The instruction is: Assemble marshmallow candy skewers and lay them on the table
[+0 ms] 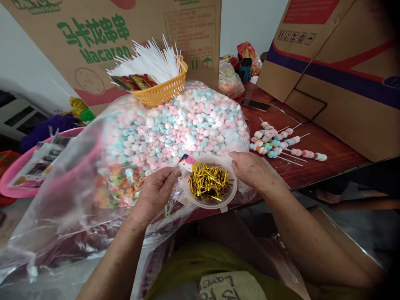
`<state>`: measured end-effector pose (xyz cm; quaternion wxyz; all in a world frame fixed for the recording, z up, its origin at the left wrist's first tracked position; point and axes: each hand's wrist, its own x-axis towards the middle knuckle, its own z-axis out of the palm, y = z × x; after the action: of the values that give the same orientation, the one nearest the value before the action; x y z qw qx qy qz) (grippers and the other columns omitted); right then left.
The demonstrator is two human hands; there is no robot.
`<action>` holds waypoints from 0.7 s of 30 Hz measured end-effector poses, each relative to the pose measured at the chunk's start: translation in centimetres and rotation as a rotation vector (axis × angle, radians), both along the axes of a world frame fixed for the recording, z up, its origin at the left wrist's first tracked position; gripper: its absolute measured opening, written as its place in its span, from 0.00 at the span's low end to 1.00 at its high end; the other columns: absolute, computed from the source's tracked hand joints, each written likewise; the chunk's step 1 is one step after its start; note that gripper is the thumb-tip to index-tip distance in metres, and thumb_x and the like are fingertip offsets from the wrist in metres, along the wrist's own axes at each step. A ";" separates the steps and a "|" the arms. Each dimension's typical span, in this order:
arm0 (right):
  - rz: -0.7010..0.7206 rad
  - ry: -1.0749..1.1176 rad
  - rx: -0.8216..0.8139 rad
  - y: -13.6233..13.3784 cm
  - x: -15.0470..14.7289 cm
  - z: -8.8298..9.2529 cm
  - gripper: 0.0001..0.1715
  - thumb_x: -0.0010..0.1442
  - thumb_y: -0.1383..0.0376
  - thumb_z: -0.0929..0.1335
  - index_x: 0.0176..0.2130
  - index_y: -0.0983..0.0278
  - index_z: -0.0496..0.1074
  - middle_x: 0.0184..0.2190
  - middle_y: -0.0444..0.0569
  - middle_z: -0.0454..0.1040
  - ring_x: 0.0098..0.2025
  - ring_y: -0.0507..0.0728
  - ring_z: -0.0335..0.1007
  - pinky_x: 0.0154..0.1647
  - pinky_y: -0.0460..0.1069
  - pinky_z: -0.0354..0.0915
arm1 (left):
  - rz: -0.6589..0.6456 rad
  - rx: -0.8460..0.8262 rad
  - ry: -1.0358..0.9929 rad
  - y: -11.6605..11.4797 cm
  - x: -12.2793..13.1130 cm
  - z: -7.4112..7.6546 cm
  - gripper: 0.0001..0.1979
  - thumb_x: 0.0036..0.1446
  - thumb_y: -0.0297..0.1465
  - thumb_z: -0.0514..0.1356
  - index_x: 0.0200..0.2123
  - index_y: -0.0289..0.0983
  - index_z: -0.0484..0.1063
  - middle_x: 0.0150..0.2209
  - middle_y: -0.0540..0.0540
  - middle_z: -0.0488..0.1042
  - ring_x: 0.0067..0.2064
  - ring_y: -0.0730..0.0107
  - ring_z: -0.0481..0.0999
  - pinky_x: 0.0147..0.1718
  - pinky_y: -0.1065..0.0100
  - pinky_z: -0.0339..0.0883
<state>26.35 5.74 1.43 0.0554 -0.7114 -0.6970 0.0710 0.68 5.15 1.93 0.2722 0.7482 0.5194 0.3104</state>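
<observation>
A round, clear plastic tub of shiny gold twist ties is at the table's front edge, between my hands. My right hand is closed at the tub's upper right rim, fingers curled out of sight. My left hand is pinched at the tub's left side, against a small plastic bag printed in red, blue and pink. Most of that bag is hard to make out. Behind the tub spreads a big clear bag of pink, blue and white marshmallows, with ring-shaped orange and green candies at its lower left.
A yellow basket of white sticks sits on the marshmallow bag. Several marshmallow skewers lie on the red table at right, near a phone. Cardboard boxes stand behind; a pink basin is at left.
</observation>
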 end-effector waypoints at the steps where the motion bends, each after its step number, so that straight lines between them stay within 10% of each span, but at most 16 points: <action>1: -0.001 0.000 0.028 -0.4 0.2 0.6 0.14 0.59 0.69 0.61 0.40 0.67 0.73 0.36 0.58 0.75 0.39 0.62 0.71 0.37 0.52 0.61 | -0.021 -0.053 -0.073 -0.4 0.0 -0.2 0.14 0.59 0.40 0.54 0.35 0.36 0.74 0.29 0.49 0.74 0.31 0.72 0.70 0.30 0.72 0.63; 6: 0.163 0.532 0.414 -2.7 -0.8 3.2 0.19 0.63 0.60 0.60 0.48 0.66 0.71 0.42 0.54 0.73 0.43 0.57 0.69 0.43 0.50 0.63 | -0.194 -0.316 -0.347 -1.7 1.4 -0.1 0.13 0.56 0.40 0.58 0.33 0.35 0.70 0.25 0.51 0.70 0.24 0.77 0.64 0.22 0.75 0.59; 9: 0.399 0.845 0.144 -3.7 -2.8 3.4 0.16 0.58 0.58 0.65 0.43 0.64 0.71 0.35 0.46 0.72 0.32 0.52 0.66 0.31 0.46 0.62 | -0.246 -0.317 -0.318 -1.8 1.5 1.1 0.13 0.57 0.40 0.57 0.30 0.35 0.68 0.23 0.51 0.68 0.24 0.77 0.64 0.23 0.74 0.59; 16: 0.310 0.814 0.329 -4.8 -6.0 0.4 0.17 0.60 0.62 0.62 0.22 0.63 0.57 0.21 0.41 0.60 0.25 0.49 0.53 0.25 0.45 0.51 | -0.127 0.075 0.094 -2.9 0.9 2.2 0.15 0.53 0.41 0.60 0.40 0.37 0.72 0.38 0.43 0.74 0.37 0.64 0.72 0.35 0.65 0.66; 21: 0.320 0.894 0.305 -6.0 -5.8 -0.1 0.20 0.61 0.61 0.63 0.20 0.63 0.54 0.18 0.39 0.54 0.23 0.48 0.50 0.24 0.45 0.49 | -0.108 -0.176 -0.188 -4.4 2.0 1.0 0.12 0.54 0.39 0.59 0.29 0.35 0.70 0.23 0.51 0.69 0.24 0.74 0.67 0.23 0.73 0.62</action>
<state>20.57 -0.25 1.31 0.4406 -0.4795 -0.7078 0.2740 2.69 0.78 2.92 0.4006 0.7160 0.4756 0.3173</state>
